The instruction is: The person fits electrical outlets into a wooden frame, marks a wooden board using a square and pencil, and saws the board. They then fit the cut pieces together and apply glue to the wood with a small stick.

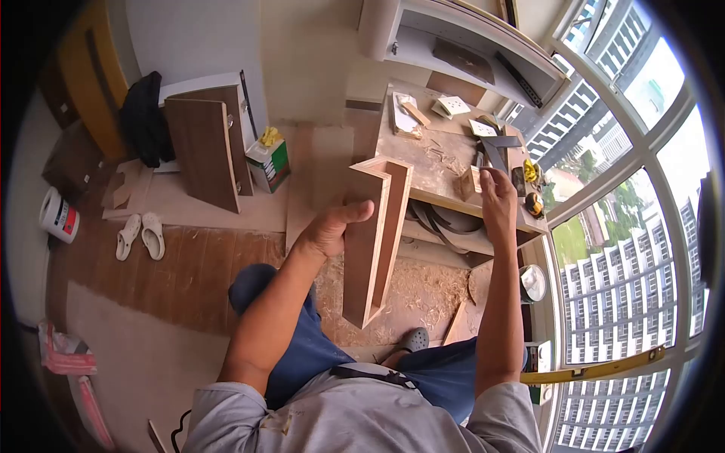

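My left hand (pixel 337 226) grips a long wooden channel (pixel 365 249) by its left side, thumb over the face. The channel is held upright and slightly tilted in front of my knees, with its open side facing right. Farther right, my right hand (pixel 498 198) is raised at the near edge of the workbench (pixel 442 170), its fingers closed together. Whatever those fingers hold is too small to make out. Just left of them a small wooden block (pixel 470 181) rests on the bench, and a dark strip (pixel 495 153) lies behind them.
Wood shavings (pixel 430 294) litter the floor. Brown panels (pixel 204 151) lean at the left beside a green can (pixel 268 162). White clogs (pixel 141 236) sit on the floor. A yellow level (pixel 596 370) lies near the window; a tape measure (pixel 534 204) is on the bench.
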`<state>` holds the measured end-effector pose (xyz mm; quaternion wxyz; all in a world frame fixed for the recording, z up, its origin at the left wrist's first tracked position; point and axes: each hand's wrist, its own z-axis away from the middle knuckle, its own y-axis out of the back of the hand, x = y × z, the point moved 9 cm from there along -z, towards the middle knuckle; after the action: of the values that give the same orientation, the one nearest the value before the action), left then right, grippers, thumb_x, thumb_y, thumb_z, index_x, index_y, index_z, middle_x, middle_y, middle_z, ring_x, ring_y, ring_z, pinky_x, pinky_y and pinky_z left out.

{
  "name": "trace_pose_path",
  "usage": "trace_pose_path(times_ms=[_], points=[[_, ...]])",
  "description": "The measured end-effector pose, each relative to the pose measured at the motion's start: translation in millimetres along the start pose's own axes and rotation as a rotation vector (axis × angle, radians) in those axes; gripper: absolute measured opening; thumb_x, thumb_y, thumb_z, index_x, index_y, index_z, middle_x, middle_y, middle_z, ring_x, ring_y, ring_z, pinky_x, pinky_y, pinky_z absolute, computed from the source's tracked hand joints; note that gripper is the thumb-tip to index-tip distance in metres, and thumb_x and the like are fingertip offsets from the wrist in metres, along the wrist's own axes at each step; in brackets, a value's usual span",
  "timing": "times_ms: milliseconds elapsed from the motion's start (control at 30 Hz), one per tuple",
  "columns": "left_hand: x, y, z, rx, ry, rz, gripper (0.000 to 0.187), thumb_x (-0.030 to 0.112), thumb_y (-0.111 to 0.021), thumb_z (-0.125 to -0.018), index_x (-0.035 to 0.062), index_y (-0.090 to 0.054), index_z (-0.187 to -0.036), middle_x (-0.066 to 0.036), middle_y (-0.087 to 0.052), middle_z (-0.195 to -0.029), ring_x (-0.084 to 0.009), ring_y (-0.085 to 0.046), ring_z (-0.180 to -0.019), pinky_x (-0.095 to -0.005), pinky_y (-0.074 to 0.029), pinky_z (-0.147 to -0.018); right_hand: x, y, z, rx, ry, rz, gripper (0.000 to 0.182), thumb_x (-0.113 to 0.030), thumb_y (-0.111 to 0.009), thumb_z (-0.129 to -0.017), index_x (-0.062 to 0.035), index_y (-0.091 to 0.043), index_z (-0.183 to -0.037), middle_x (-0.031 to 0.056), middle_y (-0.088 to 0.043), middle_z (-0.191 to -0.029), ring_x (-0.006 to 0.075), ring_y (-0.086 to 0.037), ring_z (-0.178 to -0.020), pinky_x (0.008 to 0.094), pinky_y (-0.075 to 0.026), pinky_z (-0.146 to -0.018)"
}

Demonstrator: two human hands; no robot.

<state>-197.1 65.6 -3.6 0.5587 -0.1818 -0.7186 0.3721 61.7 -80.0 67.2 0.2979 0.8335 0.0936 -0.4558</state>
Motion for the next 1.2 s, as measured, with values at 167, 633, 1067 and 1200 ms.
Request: trace_pose_path(times_ms=[167,633,1067,1200], points=[[-2.3,-1.4,-7.5,-0.019,-0.075,-0.051,0.074,0.028,-0.086,-0.082,0.0065,-0.051,-0.143,-0.005,-0.066,-0.126,-0.0164,-0.063,-0.117,-0.0350,-0.051,-0.101,-103.9,-69.9,61.2,-0.215,-0.015,-0.430,0.033,-0.032,-0.060,-0.106,-0.0007,-0.071,-0.106,-0.0005,-0.065,-0.079,0.0044,-0.056,-0.071,0.0204,-0.043,-0.062],[-19.6,-0.9,-8.5,-0.014,-0.076,-0.341,0.058,0.020,-0.083,-0.083,0.0047,-0.059,-0.134,-0.003,-0.068,-0.118,-0.0143,-0.062,-0.111,-0.0335,-0.050,-0.098,-71.7,-111.0,83.7,-0.318,-0.459,-0.770,0.024,-0.023,-0.066,-0.100,-0.0073,-0.065,-0.081,-0.0017,-0.059,-0.068,0.0070,-0.051,-0.059,0.0236,-0.040,-0.056],[13.0,24.7,-4.9,0.343,-0.354,-0.266,0.065,0.020,-0.080,-0.088,0.0103,-0.049,-0.143,-0.002,-0.060,-0.130,-0.0164,-0.056,-0.120,-0.0349,-0.044,-0.106,80.2,14.4,-22.6,0.084,-0.177,0.668,0.067,-0.047,-0.069,-0.088,0.0008,-0.057,-0.134,0.0255,-0.065,-0.120,0.0405,-0.065,-0.113,0.0468,-0.050,-0.100],[5.8,28.6,-11.6,0.350,-0.305,-0.326,0.068,0.020,-0.080,-0.088,0.0117,-0.046,-0.147,-0.002,-0.058,-0.135,-0.0180,-0.054,-0.125,-0.0372,-0.042,-0.109,77.7,16.0,-30.1,0.256,-0.034,0.435,0.060,-0.043,-0.070,-0.088,-0.0005,-0.061,-0.130,0.0263,-0.069,-0.108,0.0423,-0.066,-0.108,0.0456,-0.052,-0.094]])
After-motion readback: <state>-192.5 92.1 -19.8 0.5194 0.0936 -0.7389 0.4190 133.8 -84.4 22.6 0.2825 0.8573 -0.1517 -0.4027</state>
